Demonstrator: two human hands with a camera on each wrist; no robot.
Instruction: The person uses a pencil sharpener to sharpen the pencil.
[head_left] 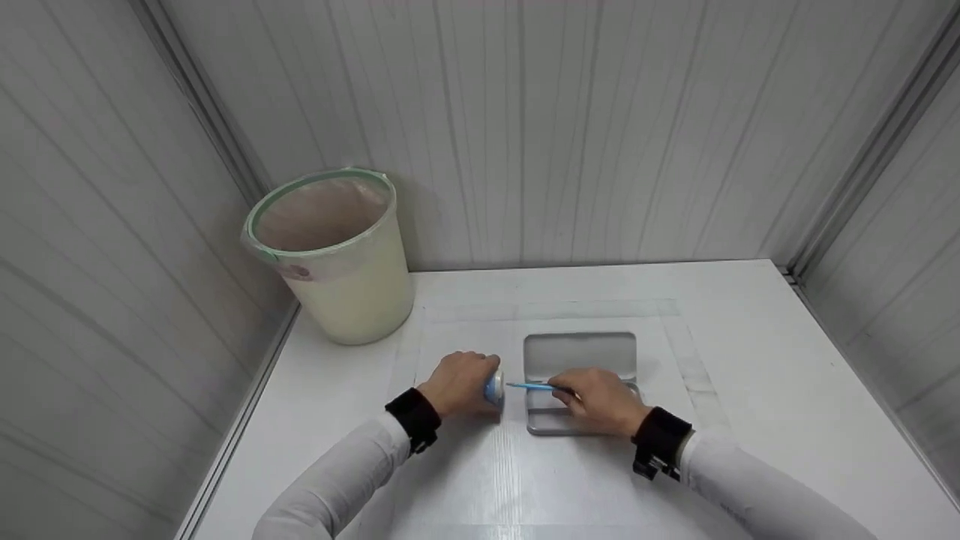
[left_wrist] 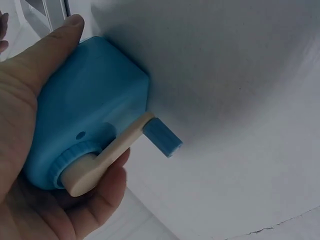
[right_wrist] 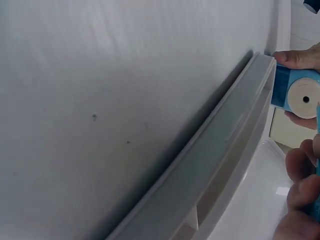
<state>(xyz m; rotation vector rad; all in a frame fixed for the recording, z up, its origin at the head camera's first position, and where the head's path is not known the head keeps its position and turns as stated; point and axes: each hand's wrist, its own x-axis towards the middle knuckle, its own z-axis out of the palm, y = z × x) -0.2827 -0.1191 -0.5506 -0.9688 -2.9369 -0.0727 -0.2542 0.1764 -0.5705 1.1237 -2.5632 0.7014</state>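
My left hand (head_left: pixel 460 384) grips a blue crank pencil sharpener (left_wrist: pixel 95 95), thumb along one side and fingers curled beneath. Its cream crank arm (left_wrist: pixel 120 145) with a blue knob shows in the left wrist view. In the right wrist view the sharpener's round cream face (right_wrist: pixel 298 95) has a dark hole in it. A light blue pencil (head_left: pixel 531 386) is pinched in my right hand (head_left: pixel 602 403), its tip turned left toward the sharpener and a small gap away. Below the right hand lies an open grey pencil case (head_left: pixel 580 351), partly covered by that hand.
A cream bin (head_left: pixel 352 292) with a green rim and a plastic liner stands at the table's back left. Clear tape strips (head_left: pixel 694 367) mark the white table (head_left: pixel 780 375). Grey panel walls (head_left: pixel 555 135) rise behind and on both sides.
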